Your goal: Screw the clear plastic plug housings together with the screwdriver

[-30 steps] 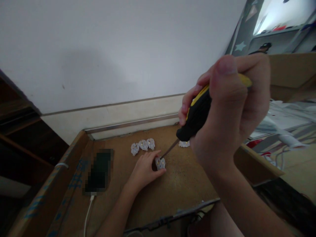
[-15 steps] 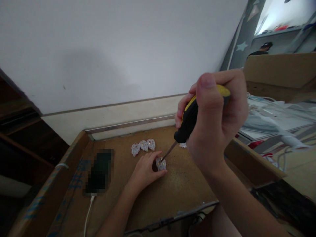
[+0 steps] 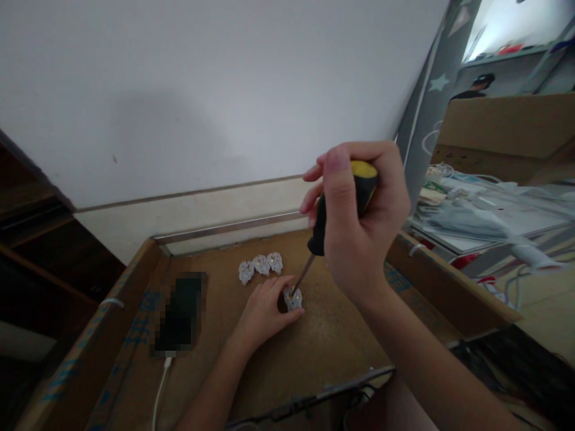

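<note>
A screwdriver (image 3: 320,224) with a black and yellow handle is wrapped in my right hand (image 3: 363,221), its thumb lying along the handle. The shaft slants down to the left, and its tip meets a small clear plastic electrical fitting (image 3: 293,300) with brass-coloured parts inside. My left hand (image 3: 268,305) pinches this fitting between thumb and fingers against the cardboard. Beyond my left hand, three similar clear fittings (image 3: 261,264) lie side by side in a row.
The work surface is a cardboard sheet (image 3: 215,359) with raised sides. On the left lies a blurred dark phone-like object (image 3: 180,311) with a white cable (image 3: 160,389). A white wall (image 3: 202,108) rises behind. At right are plastic bags (image 3: 467,212) and, farther off, a person (image 3: 476,90).
My right hand and the screwdriver handle have swung left and slightly down, so the screwdriver stands steeper. The tip stays on the fitting, and my left hand has not moved.
</note>
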A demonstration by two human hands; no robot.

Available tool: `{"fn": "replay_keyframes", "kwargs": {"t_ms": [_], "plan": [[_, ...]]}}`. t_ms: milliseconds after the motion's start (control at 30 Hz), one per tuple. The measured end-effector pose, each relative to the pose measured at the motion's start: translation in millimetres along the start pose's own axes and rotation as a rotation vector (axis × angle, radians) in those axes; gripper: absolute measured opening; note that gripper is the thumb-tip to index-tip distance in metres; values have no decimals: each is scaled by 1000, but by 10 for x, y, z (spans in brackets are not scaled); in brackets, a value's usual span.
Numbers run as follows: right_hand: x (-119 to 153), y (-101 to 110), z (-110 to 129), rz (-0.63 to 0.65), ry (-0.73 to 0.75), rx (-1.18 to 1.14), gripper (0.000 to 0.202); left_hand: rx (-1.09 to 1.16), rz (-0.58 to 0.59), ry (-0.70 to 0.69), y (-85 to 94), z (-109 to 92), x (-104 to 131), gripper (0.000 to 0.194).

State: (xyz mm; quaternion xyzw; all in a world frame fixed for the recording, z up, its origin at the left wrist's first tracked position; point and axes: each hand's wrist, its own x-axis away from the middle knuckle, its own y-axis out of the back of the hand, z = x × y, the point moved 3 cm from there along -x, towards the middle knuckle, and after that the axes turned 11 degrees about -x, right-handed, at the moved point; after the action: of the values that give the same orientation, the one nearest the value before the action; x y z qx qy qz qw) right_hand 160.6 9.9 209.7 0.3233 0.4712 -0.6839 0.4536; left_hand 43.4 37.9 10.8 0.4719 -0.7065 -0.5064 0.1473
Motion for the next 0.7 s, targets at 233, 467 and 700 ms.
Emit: {"fn": "replay_keyframes", "kwargs": {"t_ms": [233, 467, 700], "plan": [[-81, -10, -14, 308, -333, -179, 29, -28, 30, 40, -36, 25, -7, 56], [-193, -14, -37, 472, -376, -167, 16, -59, 26, 57, -56, 15, -7, 45], [-200, -7, -130, 408, -498, -261, 28, -47, 3, 55, -50, 17, -12, 42]]}}
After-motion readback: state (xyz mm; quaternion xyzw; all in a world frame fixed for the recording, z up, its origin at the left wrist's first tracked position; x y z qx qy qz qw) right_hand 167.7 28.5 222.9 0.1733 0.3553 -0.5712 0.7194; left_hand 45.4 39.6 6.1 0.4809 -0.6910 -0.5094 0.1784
